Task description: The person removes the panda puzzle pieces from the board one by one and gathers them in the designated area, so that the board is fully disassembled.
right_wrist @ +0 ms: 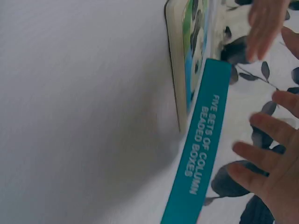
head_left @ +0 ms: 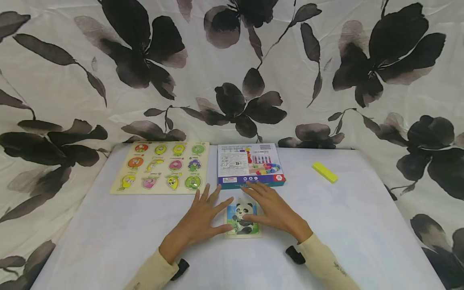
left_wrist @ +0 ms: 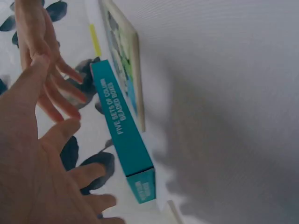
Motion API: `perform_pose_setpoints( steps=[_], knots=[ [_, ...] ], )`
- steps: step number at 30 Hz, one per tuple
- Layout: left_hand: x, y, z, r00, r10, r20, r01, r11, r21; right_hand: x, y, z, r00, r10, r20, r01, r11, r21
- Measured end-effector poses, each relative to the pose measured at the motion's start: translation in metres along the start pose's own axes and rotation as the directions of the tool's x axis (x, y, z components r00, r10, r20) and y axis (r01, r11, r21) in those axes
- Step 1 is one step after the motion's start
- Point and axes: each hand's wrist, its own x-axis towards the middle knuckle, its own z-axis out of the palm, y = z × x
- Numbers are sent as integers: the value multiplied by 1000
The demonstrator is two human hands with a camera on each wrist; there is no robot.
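Observation:
A small panda picture puzzle (head_left: 243, 225) lies flat on the white table, its picture facing up. My left hand (head_left: 201, 219) hovers at its left side with fingers spread and nothing in them. From the right, my right hand (head_left: 272, 209) reaches over the puzzle's edge, fingers also spread and holding nothing. Both wrist views show space between the hands and the tabletop. Just beyond the fingertips lies a flat teal-sided box (head_left: 251, 166), labelled as column beaded boxes in the left wrist view, where its side (left_wrist: 122, 121) faces the camera.
At the back left lies a cream board (head_left: 164, 168) with rows of colourful fruit pictures. A yellow block (head_left: 324, 172) sits at the right of the white table (head_left: 344, 225). A floral cloth (head_left: 232, 60) hangs behind the table's back edge.

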Motion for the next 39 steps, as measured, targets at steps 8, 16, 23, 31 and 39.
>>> perform_pose_setpoints(
  steps=[8,16,23,31,39],
  knots=[
    [-2,0,17,987,-6,159,36,981,-191,28,3,15,985,-1,175,-55,948,314],
    [-4,1,25,988,16,154,14,982,-189,43,3,26,975,-51,218,-32,933,359],
    [-3,3,28,990,33,137,-12,989,-148,51,1,29,977,-46,206,-20,951,308],
    [-4,4,34,988,6,152,17,989,-146,53,2,34,980,-55,192,-3,958,287],
    [-4,5,36,989,3,150,18,990,-142,53,2,35,984,-82,157,42,969,242]
  ],
)
